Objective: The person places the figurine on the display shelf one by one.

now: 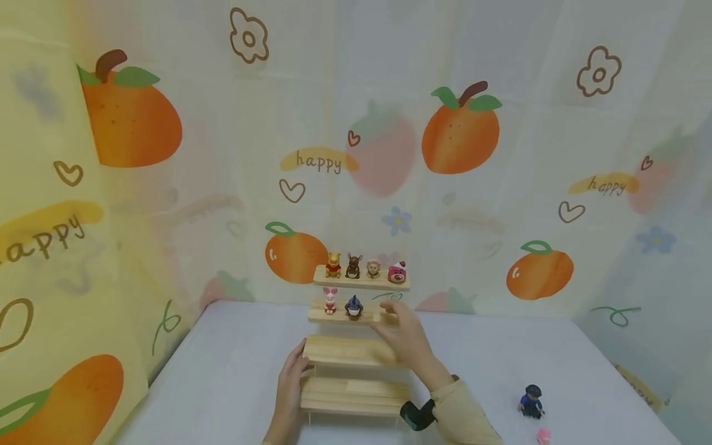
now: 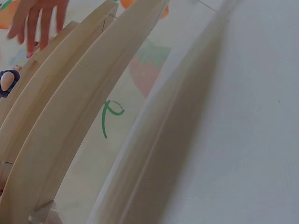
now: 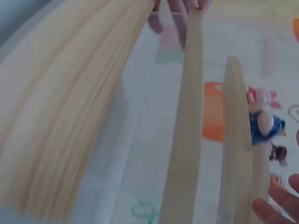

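Observation:
A wooden tiered display shelf [image 1: 350,350] stands on the white table. My left hand [image 1: 290,377] grips its left end near the third tier. My right hand [image 1: 405,334] is over the right end of the second tier, fingers rather straight; no object shows clearly between them. A small reddish spot below its fingertips in the left wrist view is too small to identify. On the second tier stand a pink piglet figurine [image 1: 330,301] and a dark blue donkey-like figurine [image 1: 353,307]. Up top are a yellow bear [image 1: 333,266], a brown figurine [image 1: 353,266], a pale-pink one [image 1: 373,268] and a magenta bear [image 1: 397,272].
To the right on the table sits a toy figure in dark blue with a black cap [image 1: 532,402]. Nearer the front edge is a pink toy [image 1: 543,436], partly cut off. A fruit-printed curtain [image 1: 356,80] hangs behind and beside the table.

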A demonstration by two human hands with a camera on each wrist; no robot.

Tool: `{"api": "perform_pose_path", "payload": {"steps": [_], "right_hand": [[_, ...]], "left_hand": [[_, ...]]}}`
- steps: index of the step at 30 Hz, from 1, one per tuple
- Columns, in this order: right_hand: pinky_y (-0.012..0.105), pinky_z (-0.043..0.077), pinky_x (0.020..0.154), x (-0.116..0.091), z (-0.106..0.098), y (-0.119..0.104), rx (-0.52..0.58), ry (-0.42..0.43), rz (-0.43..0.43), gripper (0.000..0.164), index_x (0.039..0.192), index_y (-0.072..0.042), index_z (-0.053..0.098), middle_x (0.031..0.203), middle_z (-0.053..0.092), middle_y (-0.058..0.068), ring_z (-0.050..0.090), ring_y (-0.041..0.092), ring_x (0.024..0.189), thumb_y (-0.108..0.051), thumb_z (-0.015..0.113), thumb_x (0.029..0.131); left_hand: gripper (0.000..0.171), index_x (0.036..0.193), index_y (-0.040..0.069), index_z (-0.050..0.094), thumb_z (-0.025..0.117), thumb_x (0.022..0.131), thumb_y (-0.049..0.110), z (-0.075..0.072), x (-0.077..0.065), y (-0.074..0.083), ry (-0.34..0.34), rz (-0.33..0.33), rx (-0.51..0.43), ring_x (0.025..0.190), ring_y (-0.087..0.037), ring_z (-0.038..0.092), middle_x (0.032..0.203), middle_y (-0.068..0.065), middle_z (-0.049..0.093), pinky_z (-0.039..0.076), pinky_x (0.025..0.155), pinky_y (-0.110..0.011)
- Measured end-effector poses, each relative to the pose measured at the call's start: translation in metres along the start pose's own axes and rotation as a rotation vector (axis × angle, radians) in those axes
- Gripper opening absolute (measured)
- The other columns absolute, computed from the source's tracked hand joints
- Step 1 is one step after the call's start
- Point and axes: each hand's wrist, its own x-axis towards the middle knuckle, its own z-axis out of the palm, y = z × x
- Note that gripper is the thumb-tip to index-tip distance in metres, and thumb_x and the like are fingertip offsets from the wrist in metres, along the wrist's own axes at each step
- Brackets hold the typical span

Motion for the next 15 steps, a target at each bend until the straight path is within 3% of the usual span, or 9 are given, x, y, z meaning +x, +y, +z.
{"api": "perform_pose_path", "payload": {"steps": [4, 8, 12, 15], "right_hand": [[0.041, 0.045, 0.076, -0.016, -0.026, 0.021, -0.104, 0.068, -0.135, 0.035, 0.101, 0.005, 0.058, 0.098, 0.061, 0.014, 0.057, 0.028, 0.089, -0.010, 0.073, 0.073], [0.041, 0.046, 0.072, -0.036, -0.059, 0.050, -0.211, 0.150, -0.175, 0.033, 0.094, 0.004, 0.060, 0.091, 0.062, 0.012, 0.058, 0.028, 0.083, -0.004, 0.076, 0.067], [0.043, 0.045, 0.070, -0.057, -0.098, 0.077, -0.308, 0.184, -0.110, 0.031, 0.092, 0.006, 0.060, 0.089, 0.062, 0.014, 0.058, 0.031, 0.082, 0.001, 0.076, 0.065], [0.050, 0.041, 0.077, -0.074, -0.127, 0.097, -0.348, 0.074, 0.074, 0.033, 0.097, 0.010, 0.056, 0.096, 0.058, 0.024, 0.053, 0.040, 0.092, -0.003, 0.072, 0.071]], "left_hand": [[0.045, 0.135, 0.003, 0.037, 0.040, 0.094, 0.022, 0.000, 0.001, 0.001, 0.014, -0.020, -0.026, 0.092, -0.017, 0.049, 0.130, -0.013, 0.043, 0.038, 0.081, -0.034], [0.047, 0.135, 0.003, 0.036, 0.041, 0.094, 0.026, 0.002, -0.001, -0.002, 0.006, -0.037, -0.049, 0.093, -0.017, 0.048, 0.131, -0.014, 0.042, 0.037, 0.081, -0.036], [0.047, 0.135, 0.002, 0.037, 0.041, 0.095, 0.027, 0.003, -0.002, -0.003, 0.002, -0.034, -0.047, 0.092, -0.018, 0.048, 0.130, -0.014, 0.043, 0.037, 0.082, -0.037], [0.046, 0.134, 0.004, 0.038, 0.042, 0.094, 0.026, 0.003, -0.001, -0.002, 0.003, -0.042, -0.044, 0.092, -0.018, 0.048, 0.129, -0.012, 0.044, 0.036, 0.081, -0.036]]}}
